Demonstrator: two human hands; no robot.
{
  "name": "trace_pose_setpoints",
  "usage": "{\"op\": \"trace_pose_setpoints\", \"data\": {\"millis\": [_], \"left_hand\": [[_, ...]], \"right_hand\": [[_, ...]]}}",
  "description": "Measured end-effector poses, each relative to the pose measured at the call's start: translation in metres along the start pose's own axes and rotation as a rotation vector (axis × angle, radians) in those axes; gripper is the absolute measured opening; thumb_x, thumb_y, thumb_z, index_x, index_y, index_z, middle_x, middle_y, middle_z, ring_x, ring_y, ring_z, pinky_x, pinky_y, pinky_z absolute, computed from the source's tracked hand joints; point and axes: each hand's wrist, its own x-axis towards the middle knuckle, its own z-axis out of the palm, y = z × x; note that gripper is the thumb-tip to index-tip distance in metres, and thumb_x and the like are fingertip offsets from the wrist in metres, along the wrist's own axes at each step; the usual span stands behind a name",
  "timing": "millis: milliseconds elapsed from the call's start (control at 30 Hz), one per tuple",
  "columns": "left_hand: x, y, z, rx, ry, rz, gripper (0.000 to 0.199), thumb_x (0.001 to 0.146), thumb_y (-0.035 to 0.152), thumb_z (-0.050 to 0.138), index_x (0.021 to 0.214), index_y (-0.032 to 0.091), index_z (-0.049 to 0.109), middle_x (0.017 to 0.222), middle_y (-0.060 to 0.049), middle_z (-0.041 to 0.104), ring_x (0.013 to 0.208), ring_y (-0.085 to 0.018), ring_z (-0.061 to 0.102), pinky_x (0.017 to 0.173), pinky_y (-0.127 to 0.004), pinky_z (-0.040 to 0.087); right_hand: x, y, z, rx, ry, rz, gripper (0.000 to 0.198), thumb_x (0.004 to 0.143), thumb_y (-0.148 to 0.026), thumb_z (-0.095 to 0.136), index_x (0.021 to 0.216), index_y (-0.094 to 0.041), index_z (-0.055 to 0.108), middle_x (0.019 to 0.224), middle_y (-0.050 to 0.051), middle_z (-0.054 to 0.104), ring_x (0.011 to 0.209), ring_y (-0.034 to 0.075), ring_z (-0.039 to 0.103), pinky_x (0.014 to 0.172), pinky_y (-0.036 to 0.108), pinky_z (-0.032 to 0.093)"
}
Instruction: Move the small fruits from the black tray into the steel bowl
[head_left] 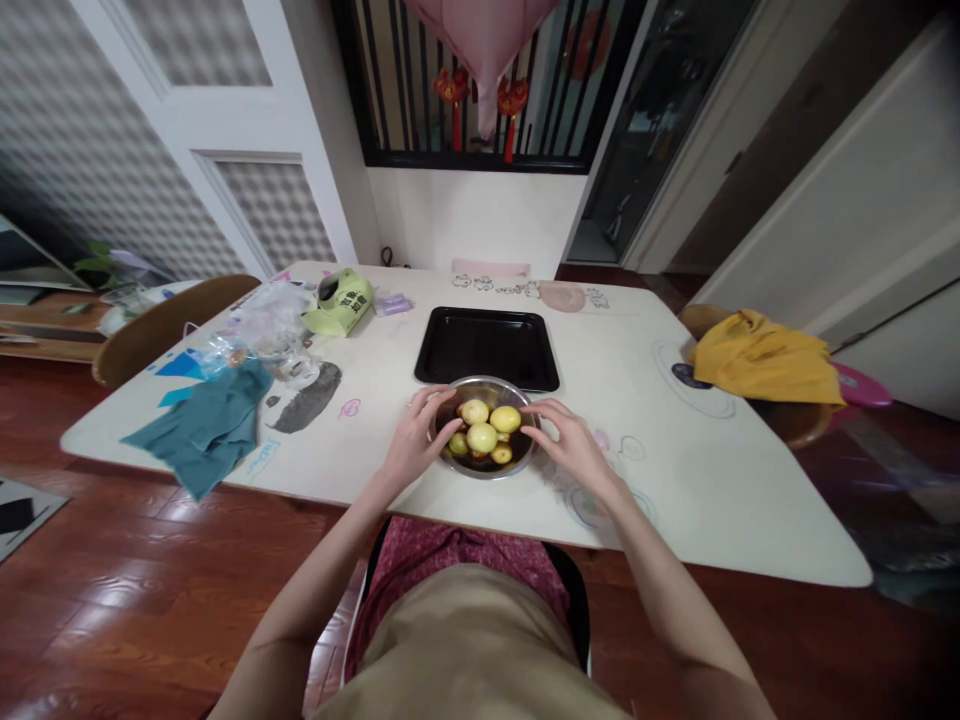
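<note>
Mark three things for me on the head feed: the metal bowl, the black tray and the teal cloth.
Metal bowl (491,388): head view, far inner wall.
Black tray (487,345): head view, bare bottom.
Teal cloth (214,422): head view, middle.

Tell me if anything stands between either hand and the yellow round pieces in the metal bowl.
Nothing visible does. The left hand and right hand are at opposite sides of the uncovered metal bowl, and the yellow round pieces lie exposed between them.

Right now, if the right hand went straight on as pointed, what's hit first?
Likely the yellow fruit nearest the right hand; depth is unclear, so the metal bowl's rim may come first.
</note>
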Motion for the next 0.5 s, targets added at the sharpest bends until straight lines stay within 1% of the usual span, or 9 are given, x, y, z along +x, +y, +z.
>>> {"op": "trace_pose_setpoints", "data": {"millis": [133,267,400,500], "left_hand": [[-0.004,-0.003,-0.001,0.01,0.066,-0.028,0.035,0.109,0.037,0.051,0.14,0.023,0.058,0.139,-0.014,0.06,0.134,-0.027,0.059,0.118,-0.049,0.049],[-0.006,-0.006,0.001,-0.011,0.067,-0.032,0.034,0.109,0.036,0.051,0.139,0.022,0.058,0.138,-0.015,0.061,0.133,-0.027,0.06,0.117,-0.05,0.05],[-0.007,-0.002,0.004,-0.069,-0.035,-0.012,0.04,0.107,0.038,0.056,0.144,0.023,0.057,0.144,-0.015,0.059,0.138,-0.029,0.058,0.119,-0.051,0.049],[-0.007,0.002,0.008,-0.107,-0.13,0.029,0.052,0.103,0.043,0.064,0.15,0.025,0.053,0.156,-0.016,0.052,0.147,-0.031,0.052,0.123,-0.053,0.046]], "right_hand": [[-0.015,0.005,0.01,0.002,0.081,0.02,0.019,0.103,-0.031,0.059,0.116,-0.023,0.072,0.116,0.011,0.073,0.11,0.029,0.07,0.099,0.046,0.058],[-0.017,0.012,0.019,-0.012,0.112,0.028,0.017,0.099,-0.028,0.063,0.112,-0.023,0.072,0.113,0.011,0.074,0.108,0.029,0.071,0.097,0.047,0.058],[-0.011,0.012,0.025,-0.032,0.113,0.047,0.018,0.096,-0.028,0.067,0.113,-0.024,0.071,0.115,0.011,0.074,0.108,0.03,0.07,0.098,0.047,0.056],[-0.004,0.011,0.029,-0.077,0.038,0.044,0.031,0.092,-0.025,0.071,0.124,-0.024,0.067,0.124,0.012,0.074,0.116,0.032,0.069,0.102,0.05,0.052]]}}
